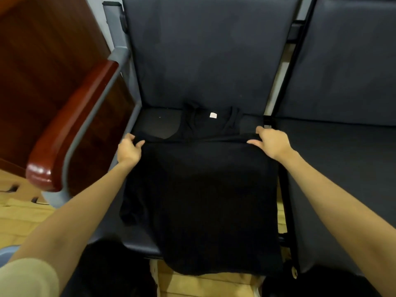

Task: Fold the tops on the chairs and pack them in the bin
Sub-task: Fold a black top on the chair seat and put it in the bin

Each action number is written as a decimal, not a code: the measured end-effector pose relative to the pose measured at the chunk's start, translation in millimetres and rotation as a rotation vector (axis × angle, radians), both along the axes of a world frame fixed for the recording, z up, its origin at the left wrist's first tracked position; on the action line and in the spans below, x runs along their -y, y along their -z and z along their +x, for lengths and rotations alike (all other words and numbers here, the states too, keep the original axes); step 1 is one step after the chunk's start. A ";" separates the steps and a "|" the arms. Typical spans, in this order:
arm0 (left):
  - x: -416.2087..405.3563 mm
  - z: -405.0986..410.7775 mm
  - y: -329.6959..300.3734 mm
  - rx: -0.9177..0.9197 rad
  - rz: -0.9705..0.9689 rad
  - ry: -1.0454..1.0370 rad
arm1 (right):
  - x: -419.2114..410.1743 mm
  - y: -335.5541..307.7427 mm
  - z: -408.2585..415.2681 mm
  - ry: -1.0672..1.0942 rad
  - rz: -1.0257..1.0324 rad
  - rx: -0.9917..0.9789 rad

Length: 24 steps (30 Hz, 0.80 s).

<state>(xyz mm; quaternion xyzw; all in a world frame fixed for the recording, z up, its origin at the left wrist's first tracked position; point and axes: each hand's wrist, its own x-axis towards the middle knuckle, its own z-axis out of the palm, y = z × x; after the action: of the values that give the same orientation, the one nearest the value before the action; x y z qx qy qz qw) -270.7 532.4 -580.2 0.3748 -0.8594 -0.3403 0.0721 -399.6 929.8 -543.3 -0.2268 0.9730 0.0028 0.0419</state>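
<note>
My left hand (pixel 128 150) and right hand (pixel 272 142) pinch the black tank top (pixel 203 189) mid-seat, folding; next, I judge, comes halving it.

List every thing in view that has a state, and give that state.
black top: spread flat on the seat, hem hanging over the front edge, white label showing.
left hand: pinches the top's left side.
right hand: grips the top's right side.
chair seat: down, bearing the top.
</note>
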 end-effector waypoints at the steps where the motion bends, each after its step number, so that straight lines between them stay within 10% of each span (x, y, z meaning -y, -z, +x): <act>1: -3.8 2.7 -2.6 -0.003 0.028 -0.014 | 1.5 5.0 1.8 0.029 -0.016 0.055; 10: -31.2 106.5 -17.2 0.072 0.090 0.045 | -6.0 46.4 153.3 0.344 -0.401 -0.063; 24: -52.4 195.2 -15.9 0.142 0.308 -0.038 | -47.9 45.1 316.1 0.766 -0.602 0.274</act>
<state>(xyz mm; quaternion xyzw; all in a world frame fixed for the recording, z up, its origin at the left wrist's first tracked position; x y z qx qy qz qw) -75.5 584.8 -564.4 0.4207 -0.7929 -0.4390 -0.0406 -83.5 977.7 -588.4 0.1459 0.9296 -0.3234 0.1000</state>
